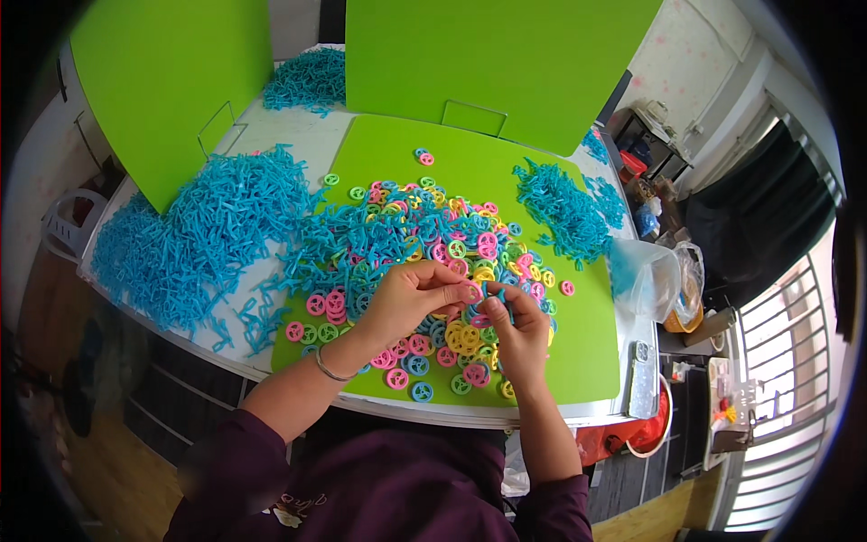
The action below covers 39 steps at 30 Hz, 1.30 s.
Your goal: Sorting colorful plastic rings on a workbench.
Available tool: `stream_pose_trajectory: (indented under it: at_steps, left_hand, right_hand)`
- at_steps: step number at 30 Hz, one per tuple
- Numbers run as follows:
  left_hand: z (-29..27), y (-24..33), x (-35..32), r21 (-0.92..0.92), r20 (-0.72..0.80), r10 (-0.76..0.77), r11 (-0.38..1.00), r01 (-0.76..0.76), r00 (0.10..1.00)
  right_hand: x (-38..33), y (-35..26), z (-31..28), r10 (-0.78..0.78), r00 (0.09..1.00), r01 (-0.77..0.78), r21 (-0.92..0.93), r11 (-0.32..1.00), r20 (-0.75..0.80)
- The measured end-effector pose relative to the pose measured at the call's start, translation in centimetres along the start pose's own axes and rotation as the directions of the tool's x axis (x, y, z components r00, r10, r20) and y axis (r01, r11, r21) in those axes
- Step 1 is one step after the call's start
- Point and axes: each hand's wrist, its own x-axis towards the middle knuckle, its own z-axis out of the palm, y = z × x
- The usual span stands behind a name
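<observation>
Left hand (411, 303) pinches a pink ring (471, 291) at its fingertips, right hand (515, 330) pinches a blue piece (498, 298) just beside it, so she's probably best keeping both steady right above the ring pile (452, 339).

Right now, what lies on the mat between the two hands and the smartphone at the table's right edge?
In the head view, only bare green mat separates the right hand from the smartphone.

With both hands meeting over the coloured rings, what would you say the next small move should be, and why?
Probably press the pieces together. The left hand pinches a pink ring at its fingertips, and the right hand holds a small blue piece right against it, above the ring pile.
</observation>
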Motion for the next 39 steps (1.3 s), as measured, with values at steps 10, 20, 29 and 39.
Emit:
stream_pose_trajectory:
  at_steps: [10,20,29,39]
  left_hand:
    - [-0.1,-0.3,0.1,-0.122,-0.036,0.01,0.992,-0.015,0.999]
    - [0.3,0.2,-0.5,0.055,-0.02,0.143,0.988,-0.142,0.99]
    - [0.0,-0.2,-0.3,0.004,-0.004,0.097,0.995,-0.097,0.995]
    - [0.1,-0.2,-0.4,0.087,0.037,0.229,0.969,-0.231,0.973]
  right_hand:
    - [0.0,1.0,0.2,0.058,0.998,-0.055,0.152,0.987,-0.021]
    - [-0.5,1.5,1.3,-0.087,0.995,0.088,-0.006,0.996,0.048]
    - [-0.4,0.5,1.5,-0.583,0.806,0.506,-0.631,0.588,0.103]
    - [-0.6,-0.5,0.9,-0.338,0.937,0.336,-0.514,0.789,0.094]
